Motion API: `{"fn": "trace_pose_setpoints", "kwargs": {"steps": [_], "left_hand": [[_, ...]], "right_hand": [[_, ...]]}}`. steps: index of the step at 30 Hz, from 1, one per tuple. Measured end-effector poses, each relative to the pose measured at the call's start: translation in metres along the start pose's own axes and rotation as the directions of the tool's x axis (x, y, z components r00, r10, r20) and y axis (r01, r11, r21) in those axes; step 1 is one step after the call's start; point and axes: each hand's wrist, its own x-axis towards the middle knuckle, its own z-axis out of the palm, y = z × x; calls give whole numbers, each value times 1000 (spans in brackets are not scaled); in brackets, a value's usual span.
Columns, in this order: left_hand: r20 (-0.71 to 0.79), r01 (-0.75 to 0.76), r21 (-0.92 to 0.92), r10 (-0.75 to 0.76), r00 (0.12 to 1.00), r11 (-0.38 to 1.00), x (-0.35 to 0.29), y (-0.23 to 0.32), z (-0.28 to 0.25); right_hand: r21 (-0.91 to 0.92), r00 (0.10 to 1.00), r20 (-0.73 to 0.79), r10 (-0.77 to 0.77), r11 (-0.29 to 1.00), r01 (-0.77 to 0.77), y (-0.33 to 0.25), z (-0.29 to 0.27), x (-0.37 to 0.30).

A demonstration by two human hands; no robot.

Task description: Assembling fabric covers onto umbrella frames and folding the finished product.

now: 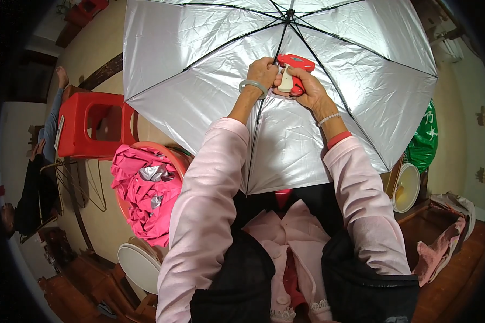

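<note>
An open umbrella (pixel 210 97) spreads before me, its silver lining and black ribs facing me. My left hand (pixel 262 74) is closed at one of the ribs, pinching the rib and the lining beside it. My right hand (pixel 311 92) is wrapped round a red and white tagging gun (pixel 296 62), which lies close against the lining. The gun's front end is near my left fingertips; its tip cannot be made out. The ribs meet at the dark hub (pixel 289 15) above both hands.
At the left, a red plastic stool (pixel 73 129) lies on its side near a tub of bright pink fabric (pixel 143 188). Another person (pixel 35 177) is farther left. To the right are a green bag (pixel 423 140), a white bucket (pixel 406 188) and a pinkish cloth (pixel 436 250).
</note>
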Motion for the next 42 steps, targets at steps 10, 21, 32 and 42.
{"fn": "trace_pose_setpoints", "kwargs": {"steps": [10, 21, 32, 42], "left_hand": [[-12, -16, 6, 16, 1000, 1000, -1, 0, -1], [-16, -17, -4, 17, 1000, 1000, 0, 0, 1], [0, -8, 5, 8, 1000, 1000, 0, 1, 0], [5, 7, -27, -7, 1000, 1000, -2, 4, -1]], "right_hand": [[-3, 1000, 0, -4, 1000, 4, 0, 1, -1], [22, 1000, 15, 20, 1000, -20, 0, -4, 3], [26, 1000, 3, -2, 1000, 2, 1, -2, 2], [15, 1000, -15, -11, 1000, 11, 1, -2, 0]]}}
